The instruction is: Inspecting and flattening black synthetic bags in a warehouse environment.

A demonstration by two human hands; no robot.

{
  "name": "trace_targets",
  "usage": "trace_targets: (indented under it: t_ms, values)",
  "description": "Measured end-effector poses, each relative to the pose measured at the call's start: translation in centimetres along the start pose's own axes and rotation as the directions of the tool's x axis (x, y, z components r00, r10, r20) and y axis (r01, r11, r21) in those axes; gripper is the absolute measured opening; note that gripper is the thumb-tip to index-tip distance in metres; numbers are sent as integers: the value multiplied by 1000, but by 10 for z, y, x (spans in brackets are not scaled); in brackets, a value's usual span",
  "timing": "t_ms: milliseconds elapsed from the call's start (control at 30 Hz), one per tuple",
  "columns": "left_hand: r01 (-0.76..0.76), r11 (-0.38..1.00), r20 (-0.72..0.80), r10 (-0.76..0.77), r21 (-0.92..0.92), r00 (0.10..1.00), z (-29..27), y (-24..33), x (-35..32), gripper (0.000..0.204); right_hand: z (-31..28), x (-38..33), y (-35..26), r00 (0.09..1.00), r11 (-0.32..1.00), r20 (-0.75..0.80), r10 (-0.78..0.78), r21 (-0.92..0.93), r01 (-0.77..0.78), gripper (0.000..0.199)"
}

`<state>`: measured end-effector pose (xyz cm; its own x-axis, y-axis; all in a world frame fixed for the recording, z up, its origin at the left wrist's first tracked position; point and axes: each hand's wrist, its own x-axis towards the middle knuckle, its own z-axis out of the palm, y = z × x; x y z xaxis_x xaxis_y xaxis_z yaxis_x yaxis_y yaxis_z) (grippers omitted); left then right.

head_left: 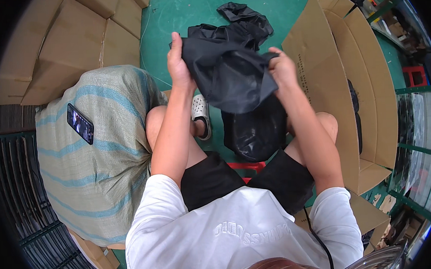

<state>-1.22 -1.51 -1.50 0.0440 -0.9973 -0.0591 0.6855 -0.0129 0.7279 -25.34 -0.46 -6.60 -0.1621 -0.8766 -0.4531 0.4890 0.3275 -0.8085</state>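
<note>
Fingers of the left hand [178, 63] and right hand [282, 68] pinch a black garment [232, 72] above the knees, beside the open carton [319, 70]; folding looks barely begun, more black pieces [248, 16] waiting beyond it.

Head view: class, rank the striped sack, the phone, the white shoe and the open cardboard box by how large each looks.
1. Open cardboard box and striped sack: alike in spread, not ranked apart.
2. White shoe, partly hidden.
3. Phone, close to the shoe in size.
</note>
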Motion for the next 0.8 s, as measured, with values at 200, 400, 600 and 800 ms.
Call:
trace_targets:
  t_ms: [200, 400, 600, 800]
  values:
    - [40, 994, -15, -39, 99, 999, -2, -9, -3, 64, -11, -10, -51, 989, 869, 31, -145, 482, 112, 30]
    - [-22, 972, -57, 36, 234, 998, 15, -15, -12, 66, -3, -7, -25, 825, 777, -47, -563, -370, 509, 82]
    - [-134, 899, -28, 160, 416, 987, 11, -35, -10, 58, 5, -19, -8, 806, 380, 227, -546, -790, 480, 97]
    - [-124, 914, 20, 127, 385, 992, 8, -42, -10, 54, 18, -23, 22, 945, 529, 181, -272, -792, 304, 89]
